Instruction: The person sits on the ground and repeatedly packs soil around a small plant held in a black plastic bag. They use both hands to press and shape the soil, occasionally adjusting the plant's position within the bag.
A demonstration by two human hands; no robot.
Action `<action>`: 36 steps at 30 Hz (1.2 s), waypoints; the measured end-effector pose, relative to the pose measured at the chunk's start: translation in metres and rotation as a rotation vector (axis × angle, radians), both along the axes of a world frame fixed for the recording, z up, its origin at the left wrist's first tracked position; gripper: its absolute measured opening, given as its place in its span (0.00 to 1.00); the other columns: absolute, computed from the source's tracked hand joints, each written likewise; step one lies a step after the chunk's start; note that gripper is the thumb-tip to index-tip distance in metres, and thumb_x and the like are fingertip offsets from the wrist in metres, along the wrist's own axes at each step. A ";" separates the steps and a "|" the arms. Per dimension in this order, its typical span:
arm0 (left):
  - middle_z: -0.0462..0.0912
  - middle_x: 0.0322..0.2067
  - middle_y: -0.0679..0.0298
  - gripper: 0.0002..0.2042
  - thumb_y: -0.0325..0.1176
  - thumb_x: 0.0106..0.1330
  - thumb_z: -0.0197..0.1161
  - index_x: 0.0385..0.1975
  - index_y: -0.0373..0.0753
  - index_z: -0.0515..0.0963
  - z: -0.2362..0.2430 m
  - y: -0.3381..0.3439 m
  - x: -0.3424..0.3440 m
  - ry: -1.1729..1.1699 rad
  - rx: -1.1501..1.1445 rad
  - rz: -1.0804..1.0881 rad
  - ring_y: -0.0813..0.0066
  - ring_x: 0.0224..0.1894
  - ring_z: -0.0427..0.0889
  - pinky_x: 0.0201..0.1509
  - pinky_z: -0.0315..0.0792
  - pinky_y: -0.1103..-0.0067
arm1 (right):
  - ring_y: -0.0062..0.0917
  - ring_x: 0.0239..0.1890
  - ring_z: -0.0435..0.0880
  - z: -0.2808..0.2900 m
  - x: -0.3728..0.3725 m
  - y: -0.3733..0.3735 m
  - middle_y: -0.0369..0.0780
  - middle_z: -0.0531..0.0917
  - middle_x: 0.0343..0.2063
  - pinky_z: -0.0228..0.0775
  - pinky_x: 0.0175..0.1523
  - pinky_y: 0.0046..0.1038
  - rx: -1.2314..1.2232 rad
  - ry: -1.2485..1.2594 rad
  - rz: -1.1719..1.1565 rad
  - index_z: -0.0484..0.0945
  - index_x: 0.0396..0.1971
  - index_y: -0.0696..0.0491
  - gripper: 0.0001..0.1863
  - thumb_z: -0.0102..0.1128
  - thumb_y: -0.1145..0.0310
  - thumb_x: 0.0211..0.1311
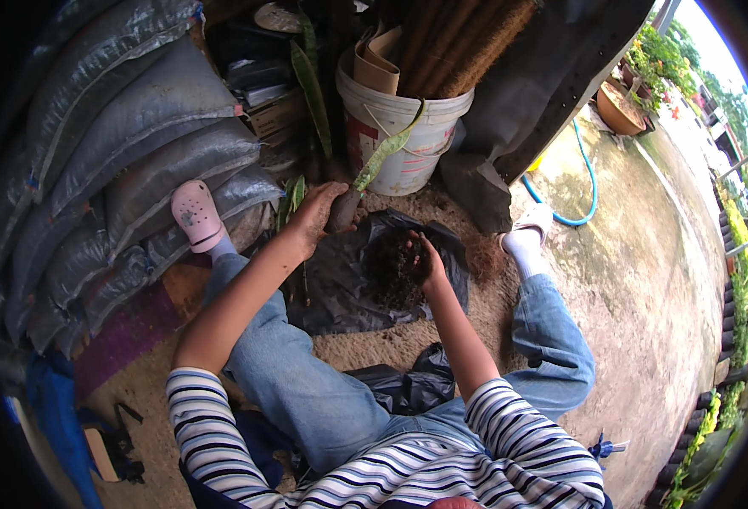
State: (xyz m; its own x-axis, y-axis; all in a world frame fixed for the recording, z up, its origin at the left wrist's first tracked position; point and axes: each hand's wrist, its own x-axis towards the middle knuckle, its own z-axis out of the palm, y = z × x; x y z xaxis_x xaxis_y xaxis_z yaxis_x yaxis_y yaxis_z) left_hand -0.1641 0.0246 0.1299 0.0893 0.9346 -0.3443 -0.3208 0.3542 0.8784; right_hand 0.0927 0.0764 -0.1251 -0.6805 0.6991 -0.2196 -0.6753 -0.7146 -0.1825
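My left hand (313, 216) is closed around the dark, bulging base of a snake plant (385, 157), a small bag or clump of soil. Its single mottled green leaf slants up to the right in front of the bucket. My right hand (429, 261) cups dark soil (391, 276), with crumbs clinging to the fingers. Some of its fingers are hidden by the soil. Beneath both hands a black plastic sheet (331, 293) is spread over the sandy ground between my legs, with the soil heaped on it.
Stacked grey sacks (149, 119) rise at the left. A white bucket (403, 170) holding brown fibrous poles stands beyond the sheet. Crumpled black plastic (416, 382) lies between my thighs. On the concrete at right are a blue hose (593, 182) and a potted flowering plant (621, 109).
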 end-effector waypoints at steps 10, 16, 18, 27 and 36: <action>0.77 0.27 0.63 0.13 0.42 0.64 0.52 0.36 0.38 0.73 0.002 -0.006 0.003 0.046 0.010 0.048 0.74 0.26 0.79 0.29 0.76 0.79 | 0.27 0.44 0.79 0.060 -0.046 -0.027 0.38 0.80 0.34 0.75 0.38 0.19 -0.365 -0.102 -0.393 0.75 0.38 0.53 0.08 0.54 0.70 0.59; 0.77 0.28 0.62 0.13 0.42 0.64 0.52 0.37 0.38 0.73 -0.001 0.000 0.006 0.043 -0.004 0.040 0.74 0.27 0.79 0.30 0.77 0.77 | 0.26 0.37 0.79 0.041 -0.034 -0.026 0.40 0.77 0.38 0.74 0.36 0.23 -0.250 0.131 -0.351 0.75 0.36 0.53 0.08 0.54 0.65 0.60; 0.79 0.32 0.60 0.14 0.42 0.64 0.51 0.39 0.37 0.72 -0.006 -0.004 -0.004 0.050 -0.006 0.028 0.73 0.30 0.80 0.34 0.78 0.76 | 0.27 0.35 0.79 0.079 -0.047 -0.037 0.42 0.77 0.37 0.74 0.35 0.25 -0.444 -0.136 -0.405 0.75 0.35 0.52 0.11 0.52 0.61 0.61; 0.79 0.31 0.59 0.14 0.42 0.63 0.53 0.39 0.37 0.72 -0.002 -0.001 0.004 0.057 -0.008 0.037 0.71 0.30 0.80 0.34 0.78 0.75 | 0.34 0.48 0.73 0.073 -0.039 -0.026 0.48 0.74 0.42 0.67 0.53 0.40 0.115 -0.402 -0.236 0.66 0.49 0.54 0.20 0.49 0.57 0.63; 0.79 0.31 0.59 0.14 0.42 0.64 0.53 0.39 0.37 0.72 -0.004 -0.003 -0.002 0.061 -0.003 0.019 0.71 0.30 0.80 0.33 0.78 0.75 | 0.33 0.50 0.72 0.083 -0.032 -0.028 0.36 0.73 0.48 0.56 0.59 0.43 -0.214 -0.415 -0.131 0.67 0.49 0.47 0.20 0.49 0.51 0.62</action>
State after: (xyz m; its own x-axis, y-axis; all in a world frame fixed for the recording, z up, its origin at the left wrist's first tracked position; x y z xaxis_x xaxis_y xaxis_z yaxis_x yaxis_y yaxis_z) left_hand -0.1664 0.0215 0.1256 0.0503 0.9349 -0.3514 -0.2733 0.3513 0.8955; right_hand 0.0604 0.0483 -0.0422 -0.4147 0.6823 -0.6020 -0.6632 -0.6796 -0.3135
